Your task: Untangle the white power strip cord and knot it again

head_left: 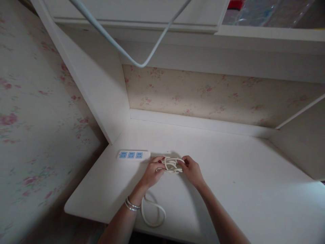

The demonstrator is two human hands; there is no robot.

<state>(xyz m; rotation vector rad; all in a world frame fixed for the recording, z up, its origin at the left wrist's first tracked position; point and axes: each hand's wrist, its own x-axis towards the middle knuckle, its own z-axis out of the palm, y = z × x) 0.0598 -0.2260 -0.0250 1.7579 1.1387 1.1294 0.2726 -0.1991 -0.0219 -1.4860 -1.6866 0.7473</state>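
Two bare hands worked a bundle of cream cord over a white counter set into a recessed alcove. The left hand pinched one end of the bundle, fingers curled around the loops; the right hand gripped the other end, so that both hands were closed on the cord and held it between them, at or just above the counter top. The coil lay just to the right of a white power strip with three blue sockets, which rested flat near the counter's left rear corner, close to the left hand but not clearly touching it.

A slack loop of cord trailed down from beneath the left wrist and curled on the counter near its front edge, not yet gathered in. Thin bangles circled that wrist.

Judged from the tight loops in hand and the loose length below, the winding appeared well along but unfinished. The next move would call for keeping the coil pinched in one hand so it did not spring apart, while the other freed itself to draw up the slack.

Flowered wallpaper backed the alcove, and a pale cable hung across the upper view.
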